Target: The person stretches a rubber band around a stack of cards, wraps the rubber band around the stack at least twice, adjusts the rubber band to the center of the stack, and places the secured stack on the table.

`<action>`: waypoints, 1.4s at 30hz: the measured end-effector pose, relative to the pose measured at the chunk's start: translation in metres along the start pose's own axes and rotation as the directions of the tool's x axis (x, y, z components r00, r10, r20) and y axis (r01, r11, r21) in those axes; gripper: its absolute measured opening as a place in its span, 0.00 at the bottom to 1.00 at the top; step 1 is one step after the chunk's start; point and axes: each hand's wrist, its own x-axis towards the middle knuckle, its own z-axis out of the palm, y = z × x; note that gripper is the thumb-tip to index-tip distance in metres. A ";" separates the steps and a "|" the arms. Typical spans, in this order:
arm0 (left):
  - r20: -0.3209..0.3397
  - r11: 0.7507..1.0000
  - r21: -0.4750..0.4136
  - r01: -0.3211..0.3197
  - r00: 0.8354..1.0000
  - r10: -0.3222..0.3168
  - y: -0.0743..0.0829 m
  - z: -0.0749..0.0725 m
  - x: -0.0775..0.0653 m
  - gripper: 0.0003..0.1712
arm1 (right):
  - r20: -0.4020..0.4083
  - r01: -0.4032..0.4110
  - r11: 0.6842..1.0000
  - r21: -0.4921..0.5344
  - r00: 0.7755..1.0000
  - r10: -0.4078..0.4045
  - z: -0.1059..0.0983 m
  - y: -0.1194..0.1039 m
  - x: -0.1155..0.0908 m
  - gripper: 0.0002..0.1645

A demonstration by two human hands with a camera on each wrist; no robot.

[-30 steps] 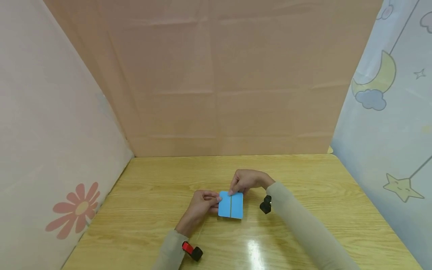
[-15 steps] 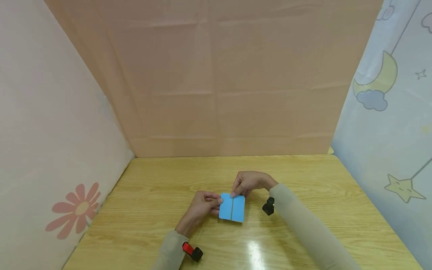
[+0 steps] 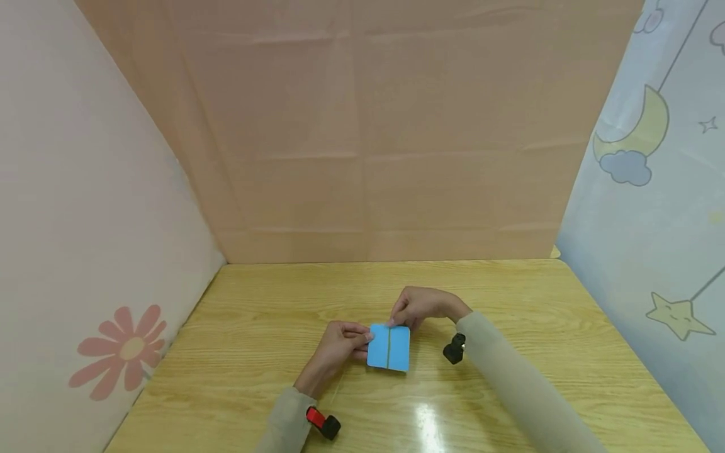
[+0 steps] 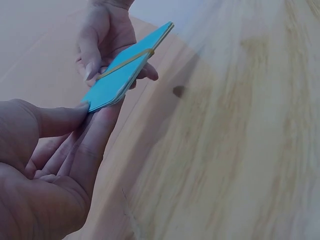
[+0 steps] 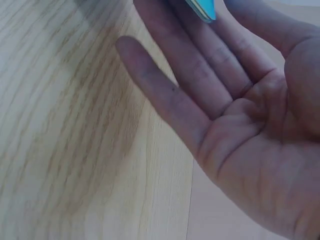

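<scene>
A thin stack of square blue cards (image 3: 378,349) with rounded corners is tilted over the table, a yellowish rubber band (image 3: 388,352) running across its middle. My left hand (image 3: 335,346) pinches the stack's left edge, thumb on top and fingers beneath. At the far edge, my right hand (image 3: 421,305) pinches the stack where the band crosses, its thumb tip right at the band. In the left wrist view the layered edge of the cards (image 4: 122,75) shows, with the band (image 4: 127,63) wrapped over it. Only a corner of the cards (image 5: 204,9) appears in the right wrist view.
The wood-grain table (image 3: 272,296) extends around both hands. A brown cloth backdrop (image 3: 362,157) rises behind it, with pale printed side panels, one bearing a flower (image 3: 131,348). Small black wrist cameras, the left one (image 3: 330,428) and the right one (image 3: 454,349), hang beside the sleeves.
The cards have shifted slightly right and nearer to me, tilting a little. My right hand and sleeve have moved a little to the right; the left hand has hardly moved.
</scene>
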 end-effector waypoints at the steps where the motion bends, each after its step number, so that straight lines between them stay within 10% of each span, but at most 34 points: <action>1: -0.002 1.000 -0.004 0.001 1.000 -0.001 0.000 0.000 0.000 0.13 | -0.010 0.005 1.000 -0.001 1.000 -0.005 0.000 0.001 -0.002 0.12; 15: -0.024 0.999 -0.032 0.006 1.000 -0.007 0.000 -0.005 -0.002 0.12 | -0.170 0.069 0.975 0.210 0.985 -0.033 0.025 0.026 -0.036 0.16; 27: -0.025 0.999 -0.044 0.002 1.000 -0.003 -0.001 -0.003 0.001 0.12 | -0.209 0.107 0.891 0.442 0.978 -0.014 0.063 0.039 -0.049 0.17; 42: -0.023 0.999 -0.030 -0.008 1.000 0.008 -0.002 0.004 0.004 0.14 | -0.341 0.190 0.855 0.482 0.940 -0.017 0.069 0.042 -0.059 0.20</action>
